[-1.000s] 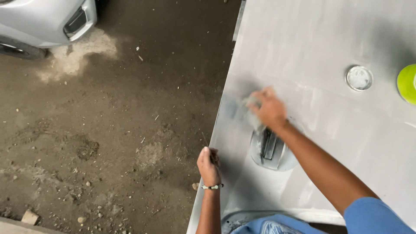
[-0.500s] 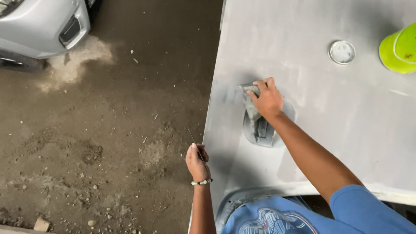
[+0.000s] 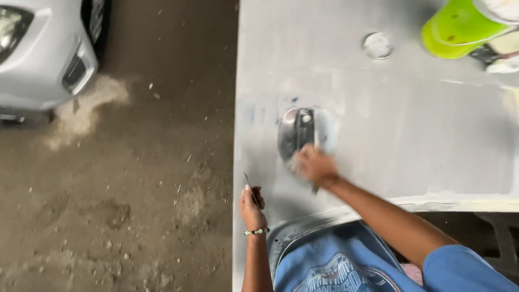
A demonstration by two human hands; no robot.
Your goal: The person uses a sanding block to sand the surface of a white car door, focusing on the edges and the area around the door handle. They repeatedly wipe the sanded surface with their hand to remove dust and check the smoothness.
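1. The right hand (image 3: 313,165) presses a pale, blurred sanding sheet (image 3: 319,141) against the flat grey primed body panel (image 3: 421,135), just below the dark oval handle recess (image 3: 297,132). The fingers are curled over the sheet, gripping it.
2. The left hand (image 3: 252,204) rests at the panel's near left edge, fingers closed on a thin dark strip (image 3: 248,181) that sticks up from the fist.
3. Risk: the sheet rides at the recess rim; in my judgement, uneven pressure there could cut through the primer on the raised edge, or catch and fold the sheet.
4. Risk: the bracing hand sits right at the panel edge and could slip off towards the dirt floor (image 3: 135,205) if the panel shifts.
5. Containers: a lime-green plastic cup-shaped vessel (image 3: 454,30) lies tilted at the far right of the panel; its contents cannot be seen. A small round grey lid (image 3: 377,45) lies flat near it, well apart from the hands. A knock could roll the green vessel.
6. A silver car's front corner (image 3: 38,54) stands to the far left.
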